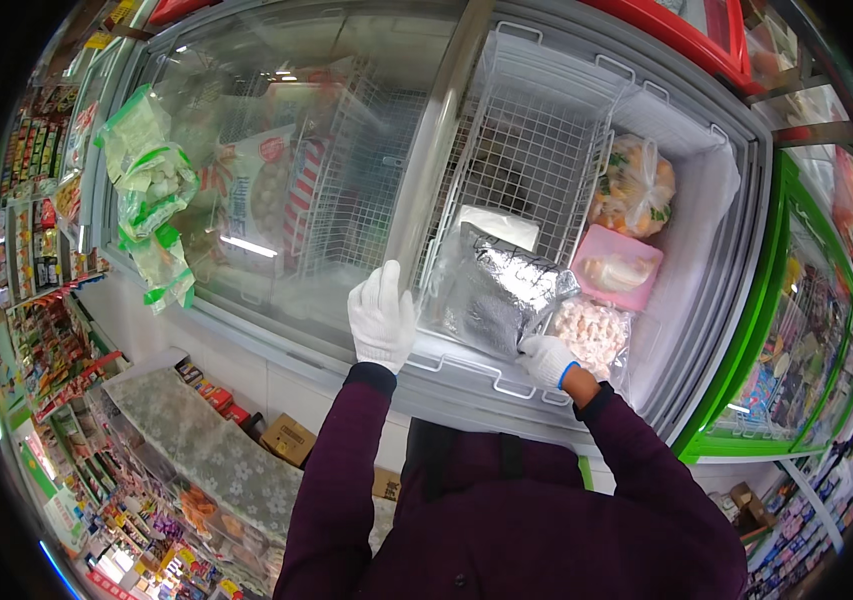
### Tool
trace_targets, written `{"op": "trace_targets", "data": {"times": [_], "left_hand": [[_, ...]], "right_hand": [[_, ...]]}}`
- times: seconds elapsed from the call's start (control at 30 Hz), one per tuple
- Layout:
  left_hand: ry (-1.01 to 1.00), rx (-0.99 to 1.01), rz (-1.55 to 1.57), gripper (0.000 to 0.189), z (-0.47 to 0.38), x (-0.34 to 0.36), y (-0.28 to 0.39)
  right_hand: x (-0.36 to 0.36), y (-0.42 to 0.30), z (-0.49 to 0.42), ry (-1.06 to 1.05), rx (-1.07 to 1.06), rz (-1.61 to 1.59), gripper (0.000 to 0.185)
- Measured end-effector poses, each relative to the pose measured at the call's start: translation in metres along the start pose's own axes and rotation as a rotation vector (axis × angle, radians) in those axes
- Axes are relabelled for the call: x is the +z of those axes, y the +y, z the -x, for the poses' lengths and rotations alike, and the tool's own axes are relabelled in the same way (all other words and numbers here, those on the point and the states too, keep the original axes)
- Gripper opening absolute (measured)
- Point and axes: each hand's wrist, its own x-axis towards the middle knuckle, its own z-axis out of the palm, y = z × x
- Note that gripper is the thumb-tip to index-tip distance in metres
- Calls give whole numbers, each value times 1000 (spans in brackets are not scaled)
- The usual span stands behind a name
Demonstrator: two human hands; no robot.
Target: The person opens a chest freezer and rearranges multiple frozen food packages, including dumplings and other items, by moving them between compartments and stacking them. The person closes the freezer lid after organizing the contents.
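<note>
My left hand (383,313), in a white knit glove, lies against the metal frame (434,127) of the freezer's sliding glass lid. Its fingers are extended and hold nothing. My right hand (546,360), gloved too, grips the lower corner of a silver foil bag (497,292) with dark handwriting. That bag lies over the near end of a white wire basket (539,112) in the opened half of the chest freezer. Beside the right hand is a clear bag of pale pink frozen pieces (591,330). Above it sits a pink tray (617,262) holding a pale wrapped item.
A tied bag of orange and green food (632,187) sits at the freezer's right side. Crumpled green-and-white bags (148,195) lie on the closed glass. A green-framed freezer (779,315) stands at right. Behind my left arm are a cloth-covered counter (201,435) and a cardboard box (287,440).
</note>
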Motion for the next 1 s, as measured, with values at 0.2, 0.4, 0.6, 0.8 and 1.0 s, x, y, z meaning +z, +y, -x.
{"op": "trace_targets", "data": {"times": [0.2,0.4,0.6,0.8,1.0], "left_hand": [[26,2,-7,70,2,4,-3],[2,-27,9,66,-8,-1,5],[142,-267,137,61,-9,-4,41],[53,-312,242,64,-11,-28,83],[-94,-227,430,59,12,-28,147]], "right_hand": [[-71,-35,1,143,433,-66,45],[-50,-37,-42,814,135,38,65],[-54,-22,-36,732,20,-158,73],[-56,-31,57,913,93,-434,65],[-59,-75,122,1097,-76,-588,59]]}}
